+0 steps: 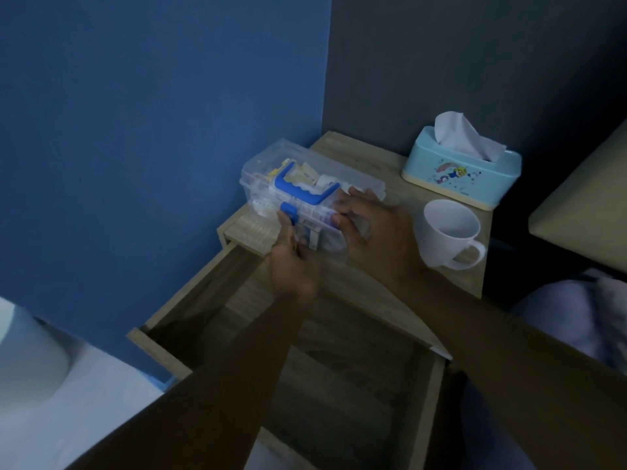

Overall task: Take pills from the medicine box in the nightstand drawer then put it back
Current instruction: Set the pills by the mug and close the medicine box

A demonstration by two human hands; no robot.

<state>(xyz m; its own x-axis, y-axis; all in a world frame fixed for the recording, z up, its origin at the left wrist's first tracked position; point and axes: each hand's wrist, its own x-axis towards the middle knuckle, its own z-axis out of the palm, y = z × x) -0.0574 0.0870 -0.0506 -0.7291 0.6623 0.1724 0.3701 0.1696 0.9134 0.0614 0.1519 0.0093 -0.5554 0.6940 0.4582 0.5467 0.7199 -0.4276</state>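
A clear plastic medicine box (268, 171) with a blue handle and a blue latch stands on the wooden nightstand top (383, 171), near its left front corner. Packets show through its lid. My left hand (293, 262) reaches up to the box's front, with fingertips on the blue latch. My right hand (369, 228) rests against the box's right front side, fingers on the lid edge. Below the box the nightstand drawer (339, 368) is pulled out, and its inside looks bare.
A white mug (448, 232) stands just right of my right hand, handle toward me. A light blue tissue box (464, 171) sits at the back right. A blue wall closes the left side; a bed edge lies at far right.
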